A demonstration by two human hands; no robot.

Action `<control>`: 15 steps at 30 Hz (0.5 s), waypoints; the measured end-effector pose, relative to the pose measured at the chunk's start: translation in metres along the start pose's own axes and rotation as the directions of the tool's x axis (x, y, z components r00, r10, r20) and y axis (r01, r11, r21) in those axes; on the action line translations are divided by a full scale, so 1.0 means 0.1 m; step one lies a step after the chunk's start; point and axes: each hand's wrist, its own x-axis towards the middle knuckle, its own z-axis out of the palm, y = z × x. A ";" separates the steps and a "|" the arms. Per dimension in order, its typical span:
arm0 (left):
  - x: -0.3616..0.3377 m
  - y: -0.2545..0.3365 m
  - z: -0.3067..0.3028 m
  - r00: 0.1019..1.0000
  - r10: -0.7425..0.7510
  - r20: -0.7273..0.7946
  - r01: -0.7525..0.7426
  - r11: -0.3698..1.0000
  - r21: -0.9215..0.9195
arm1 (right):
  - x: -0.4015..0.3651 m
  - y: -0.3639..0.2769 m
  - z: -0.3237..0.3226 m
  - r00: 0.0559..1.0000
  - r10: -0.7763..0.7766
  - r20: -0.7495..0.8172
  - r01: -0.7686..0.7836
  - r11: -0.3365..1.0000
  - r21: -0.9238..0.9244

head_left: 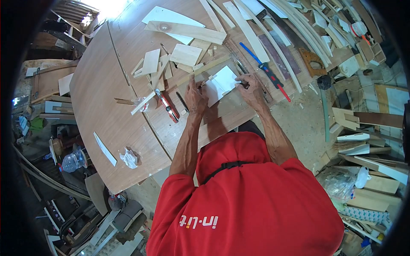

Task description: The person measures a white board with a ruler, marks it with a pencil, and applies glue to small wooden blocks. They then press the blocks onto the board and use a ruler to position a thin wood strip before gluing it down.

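Observation:
A small white panel [221,84] lies between my two hands on the wooden table, with a lighter strip or joint across it. My left hand [196,97] is closed at its left edge, the fingers bent against it. At the panel's right corner my right hand [251,88] is closed in a pinch; the exact contact is too small to make out. A red utility knife [167,106] and a dark, slim tool [182,102] lie left of my left hand. Beyond my right hand is a blue, black and red tool [269,73], long and thin.
Wooden offcuts [186,54] and a long board [185,32] are piled past my hands. Long strips [247,32] and a handsaw [311,62] lie to the right. A crumpled white wad [129,158] and a thin white strip [105,148] sit at the left.

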 end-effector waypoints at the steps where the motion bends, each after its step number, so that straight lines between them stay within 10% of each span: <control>1: 0.00 -0.01 0.01 1.000 0.000 0.000 0.000 1.000 0.000 | 0.00 -0.01 0.00 1.000 0.000 0.000 0.000 1.000 0.000; 15: 0.01 0.08 -0.06 0.994 0.103 -0.026 -0.100 0.990 0.101 | -0.01 0.00 0.00 1.000 0.007 -0.002 -0.007 1.000 -0.003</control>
